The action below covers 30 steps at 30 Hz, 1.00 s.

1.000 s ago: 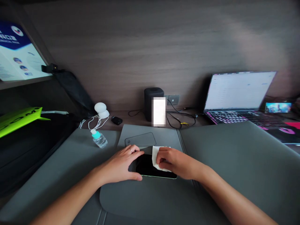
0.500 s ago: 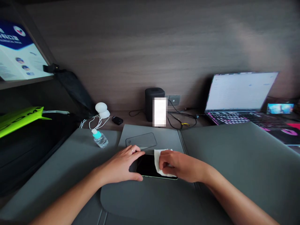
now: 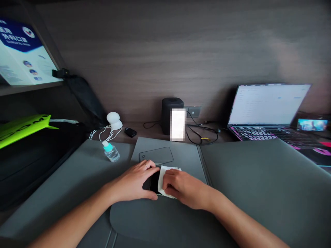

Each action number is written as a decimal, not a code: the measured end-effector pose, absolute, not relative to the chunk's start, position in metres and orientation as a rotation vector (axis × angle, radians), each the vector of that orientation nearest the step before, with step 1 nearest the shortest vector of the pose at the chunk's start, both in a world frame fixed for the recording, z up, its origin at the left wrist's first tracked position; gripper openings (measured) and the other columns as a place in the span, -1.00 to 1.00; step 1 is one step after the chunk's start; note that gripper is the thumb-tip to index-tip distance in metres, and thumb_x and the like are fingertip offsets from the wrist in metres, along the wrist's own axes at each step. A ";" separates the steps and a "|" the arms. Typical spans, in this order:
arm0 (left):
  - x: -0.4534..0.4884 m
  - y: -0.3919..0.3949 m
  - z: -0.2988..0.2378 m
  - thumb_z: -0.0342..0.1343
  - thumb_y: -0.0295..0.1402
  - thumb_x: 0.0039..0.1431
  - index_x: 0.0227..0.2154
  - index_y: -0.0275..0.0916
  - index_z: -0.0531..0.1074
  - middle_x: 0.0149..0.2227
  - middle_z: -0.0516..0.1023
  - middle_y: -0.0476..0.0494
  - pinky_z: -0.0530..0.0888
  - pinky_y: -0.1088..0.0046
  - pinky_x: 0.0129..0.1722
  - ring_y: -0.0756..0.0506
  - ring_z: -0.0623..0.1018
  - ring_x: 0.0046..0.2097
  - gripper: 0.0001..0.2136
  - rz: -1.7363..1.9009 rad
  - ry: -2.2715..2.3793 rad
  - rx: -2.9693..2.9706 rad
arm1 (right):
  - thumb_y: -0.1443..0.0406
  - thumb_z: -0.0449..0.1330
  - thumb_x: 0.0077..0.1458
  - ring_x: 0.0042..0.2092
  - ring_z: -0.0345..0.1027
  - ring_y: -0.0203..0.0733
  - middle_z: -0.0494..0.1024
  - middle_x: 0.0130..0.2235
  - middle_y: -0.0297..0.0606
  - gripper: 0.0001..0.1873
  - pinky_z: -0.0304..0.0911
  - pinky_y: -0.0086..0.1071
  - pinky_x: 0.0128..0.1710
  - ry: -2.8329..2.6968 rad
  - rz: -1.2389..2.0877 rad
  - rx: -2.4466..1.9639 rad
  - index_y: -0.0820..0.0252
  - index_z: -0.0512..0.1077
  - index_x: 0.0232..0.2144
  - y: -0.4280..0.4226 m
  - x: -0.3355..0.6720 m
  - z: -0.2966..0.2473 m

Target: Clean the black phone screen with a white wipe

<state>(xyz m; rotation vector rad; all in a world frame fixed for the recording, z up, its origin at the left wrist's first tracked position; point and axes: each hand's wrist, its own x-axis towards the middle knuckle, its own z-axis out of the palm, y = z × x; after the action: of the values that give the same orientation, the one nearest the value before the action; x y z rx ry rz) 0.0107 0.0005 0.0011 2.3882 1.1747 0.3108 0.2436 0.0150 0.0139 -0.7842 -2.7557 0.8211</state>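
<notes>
A black phone lies screen up on the grey mat, mostly covered by my hands. My left hand rests over its left end, thumb along the near edge and fingers along the far edge, gripping it. My right hand presses a folded white wipe onto the screen with its fingers closed on the wipe. Just beyond my hands lies a dark transparent phone case.
A small bottle with a teal cap lies at the left. At the back stand a black speaker, white earphones, a small black device and cables. An open laptop sits at the right, a yellow-green bag at the left.
My right hand has slid the wipe leftward across the phone screen, toward my left hand. The left hand has stayed in place. The view has shifted slightly.
</notes>
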 end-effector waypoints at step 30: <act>0.010 0.001 -0.003 0.35 -0.14 -0.05 0.16 0.01 0.30 0.09 0.35 -0.12 0.36 0.17 0.09 -0.29 0.38 0.11 -0.33 0.347 1.169 2.375 | 0.50 0.11 0.16 -0.24 0.28 -0.27 0.44 -0.29 -0.28 -0.87 0.18 -0.42 -0.21 -2.706 0.851 -0.817 0.24 0.37 -0.38 0.020 0.251 0.012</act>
<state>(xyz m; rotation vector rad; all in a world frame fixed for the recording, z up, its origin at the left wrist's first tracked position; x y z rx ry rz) 0.0096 0.0011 -0.0032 2.3747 1.1694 0.3466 0.2514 0.0196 0.0119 -0.8165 -2.7061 0.8513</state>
